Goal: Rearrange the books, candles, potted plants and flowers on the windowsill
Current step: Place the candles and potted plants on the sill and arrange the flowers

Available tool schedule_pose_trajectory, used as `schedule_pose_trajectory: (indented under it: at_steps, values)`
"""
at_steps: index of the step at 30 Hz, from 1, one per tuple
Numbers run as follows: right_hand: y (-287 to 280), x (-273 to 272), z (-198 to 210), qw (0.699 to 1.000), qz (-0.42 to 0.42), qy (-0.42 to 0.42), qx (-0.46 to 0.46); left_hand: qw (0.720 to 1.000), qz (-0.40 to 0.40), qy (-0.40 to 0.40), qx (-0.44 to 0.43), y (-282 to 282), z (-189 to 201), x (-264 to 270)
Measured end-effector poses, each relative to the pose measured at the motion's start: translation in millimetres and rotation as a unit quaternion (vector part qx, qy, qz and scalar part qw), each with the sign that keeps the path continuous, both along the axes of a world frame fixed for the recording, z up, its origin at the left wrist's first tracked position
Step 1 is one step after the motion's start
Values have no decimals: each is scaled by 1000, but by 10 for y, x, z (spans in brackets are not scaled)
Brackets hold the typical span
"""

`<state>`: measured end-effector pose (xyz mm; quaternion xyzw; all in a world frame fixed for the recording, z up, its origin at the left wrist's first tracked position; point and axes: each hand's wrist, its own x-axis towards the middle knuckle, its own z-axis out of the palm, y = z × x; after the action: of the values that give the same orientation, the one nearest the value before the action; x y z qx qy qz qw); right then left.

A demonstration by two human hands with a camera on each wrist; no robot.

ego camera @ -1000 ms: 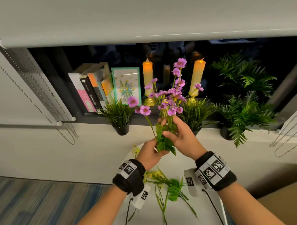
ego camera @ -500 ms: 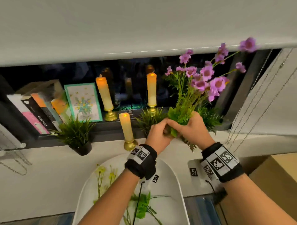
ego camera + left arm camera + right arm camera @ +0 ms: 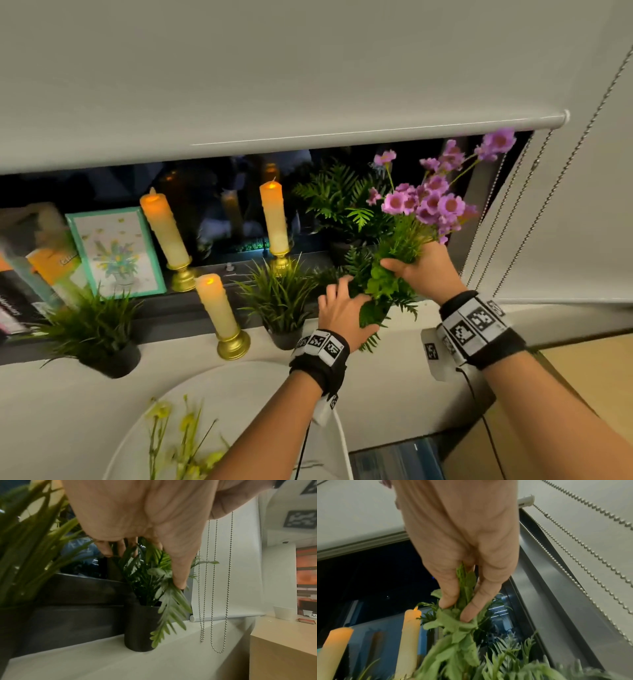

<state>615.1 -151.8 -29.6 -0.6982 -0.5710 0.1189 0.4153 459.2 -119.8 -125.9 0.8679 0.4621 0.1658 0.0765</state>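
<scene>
Three cream candles on gold holders glow on the pale windowsill [image 3: 394, 356]: two at the back [image 3: 165, 229] [image 3: 274, 219], one in front [image 3: 215, 306] at seven o'clock from the taller. Two grassy plants in black pots [image 3: 91, 325] [image 3: 279, 301] flank the front one. One bunch of purple artificial flowers with green leaves [image 3: 424, 202] sits at two o'clock, its stems clasped in the right hand [image 3: 423, 269]. The left hand [image 3: 342, 313], fingers spread and relaxed, touches the fronds of one fern in a dark pot [image 3: 139, 627]. Several leaning books [image 3: 30, 274] stand at nine o'clock; exact count unclear.
</scene>
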Motion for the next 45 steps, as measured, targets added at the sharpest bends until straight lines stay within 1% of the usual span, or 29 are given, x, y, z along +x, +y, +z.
schedule_pose_trajectory:
  at_steps: [3, 6, 8, 11, 13, 15, 18, 20, 21, 23, 24, 25, 26, 27, 28, 29, 31, 34, 37, 40, 43, 45]
  values:
    - [61, -4, -72, 1000, -4, 3, 13, 999, -18, 12, -27, 31, -133, 33]
    - [123, 74, -64, 999, -20, -5, 31, 999, -29, -5, -41, 59, -173, 48]
    - [148, 134, -33, 998, -33, 5, 53, 998, -33, -12, -43, 61, -178, 61]
    - [184, 135, -69, 997, -18, 4, 69, 998, -38, -22, -45, 62, -184, 76]
    - [213, 103, -146, 998, -14, 15, 59, 997, -42, -26, -53, 61, -195, 76]
    - [225, 64, -245, 999, -24, 13, 22, 997, -52, -26, -56, 59, -216, 71]
    - [206, -19, -385, 998, -39, -35, -44, 995, -64, -44, -70, 71, -246, 67]
    - [168, -88, -448, 995, -22, -51, -79, 994, -65, -58, -70, 76, -245, 75]
    - [155, -107, -498, 991, -6, -61, -117, 994, -64, -64, -68, 77, -243, 81]
    - [117, -145, -537, 975, 22, -96, -198, 992, -63, -81, -69, 83, -240, 97]
    - [115, -157, -533, 971, 29, -106, -211, 991, -61, -87, -75, 84, -234, 102]
    - [132, -184, -519, 975, 29, -102, -197, 991, -59, -88, -81, 88, -228, 100]
    - [174, -192, -529, 981, 31, -107, -156, 991, -57, -83, -83, 93, -223, 98]
    - [225, -200, -529, 989, 17, -94, -115, 992, -57, -76, -84, 102, -226, 95]
    - [278, -196, -546, 992, 4, -84, -94, 992, -56, -72, -85, 104, -223, 89]
    - [337, -182, -565, 991, -2, -106, -76, 992, -56, -72, -86, 109, -217, 86]
    - [422, -160, -599, 985, 9, -135, -106, 992, -58, -76, -83, 115, -205, 86]
    - [464, -101, -534, 979, 17, -138, -146, 993, -58, -73, -73, 122, -212, 95]
    - [452, -89, -450, 983, 32, -132, -127, 993, -58, -73, -69, 118, -206, 101]
    - [393, -151, -455, 976, 51, -151, -145, 995, -60, -52, -51, 110, -194, 123]
    - [395, -161, -469, 980, 14, -98, -174, 997, -56, -42, -30, 127, -200, 172]
    - [430, -147, -490, 981, -2, -108, -159, 998, -46, -46, -23, 132, -213, 194]
